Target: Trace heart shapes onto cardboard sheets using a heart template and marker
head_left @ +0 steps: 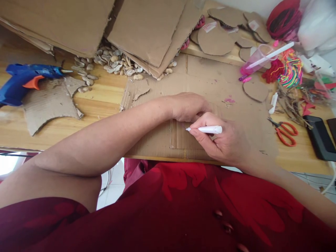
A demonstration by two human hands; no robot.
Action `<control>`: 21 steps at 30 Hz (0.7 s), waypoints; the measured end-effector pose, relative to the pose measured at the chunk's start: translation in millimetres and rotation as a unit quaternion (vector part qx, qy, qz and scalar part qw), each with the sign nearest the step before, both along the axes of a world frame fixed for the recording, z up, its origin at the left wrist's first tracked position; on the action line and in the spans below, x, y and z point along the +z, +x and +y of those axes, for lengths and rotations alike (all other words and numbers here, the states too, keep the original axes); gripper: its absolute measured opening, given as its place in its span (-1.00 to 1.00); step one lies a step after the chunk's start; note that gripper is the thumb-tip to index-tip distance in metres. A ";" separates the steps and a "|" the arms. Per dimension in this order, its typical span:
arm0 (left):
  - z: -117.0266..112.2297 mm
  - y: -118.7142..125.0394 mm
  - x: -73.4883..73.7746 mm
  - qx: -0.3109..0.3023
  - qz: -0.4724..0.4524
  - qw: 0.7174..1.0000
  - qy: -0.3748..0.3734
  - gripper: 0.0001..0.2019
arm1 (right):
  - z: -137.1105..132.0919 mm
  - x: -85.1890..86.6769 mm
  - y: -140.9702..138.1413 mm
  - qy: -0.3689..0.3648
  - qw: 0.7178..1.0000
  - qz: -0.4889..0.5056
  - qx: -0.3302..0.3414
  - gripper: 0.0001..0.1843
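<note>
A white marker (210, 130) is pinched between the thumb and fingers of my right hand (223, 141), its tip pointing left and down at a cardboard piece (178, 138). That piece lies on a larger cardboard sheet (157, 147) near the table's front edge. Just beyond the marker, my left hand (190, 105) rests low over the cardboard, bent at the wrist. Its fingers are mostly hidden behind my right hand, so whether they hold anything does not show. A faint purple mark shows close to the marker's tip.
At the left lies a blue glue gun (28, 80) by a cut cardboard scrap (52, 101). Peanut shells (118, 63) are heaped beside stacked cardboard (149, 31). To the right are orange-handled scissors (287, 133), a pink cup (258, 59), colourful string (290, 70) and a black case (320, 136).
</note>
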State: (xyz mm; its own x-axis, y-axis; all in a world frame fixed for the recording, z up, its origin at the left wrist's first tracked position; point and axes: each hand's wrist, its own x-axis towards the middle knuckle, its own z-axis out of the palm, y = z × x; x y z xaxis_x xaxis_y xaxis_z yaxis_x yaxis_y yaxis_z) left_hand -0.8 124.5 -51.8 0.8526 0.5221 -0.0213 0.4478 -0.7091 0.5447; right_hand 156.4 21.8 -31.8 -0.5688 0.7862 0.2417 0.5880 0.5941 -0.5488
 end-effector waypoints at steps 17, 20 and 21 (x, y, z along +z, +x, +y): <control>5.7 -1.7 -2.8 -0.058 0.003 0.998 -0.028 -0.60 | -9.2 -4.8 1.6 0.067 0.997 -0.016 0.024 -0.87; 5.7 -2.2 -4.3 -0.048 -0.007 0.998 -0.049 -0.65 | -5.4 -6.9 -4.9 0.059 0.998 -0.006 0.018 -0.84; 5.7 -2.3 -4.8 -0.046 -0.007 0.998 -0.050 -0.66 | -5.8 -6.7 -5.0 0.056 0.998 -0.008 0.014 -0.84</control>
State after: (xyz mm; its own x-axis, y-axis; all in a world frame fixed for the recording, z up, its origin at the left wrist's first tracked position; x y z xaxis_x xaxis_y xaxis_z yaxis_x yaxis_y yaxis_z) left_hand -3.2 130.3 -56.6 0.8978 0.4368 -0.0568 0.3746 -0.6894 0.6200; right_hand 151.4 15.9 -38.6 -0.5950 0.7382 0.3180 0.5779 0.6679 -0.4691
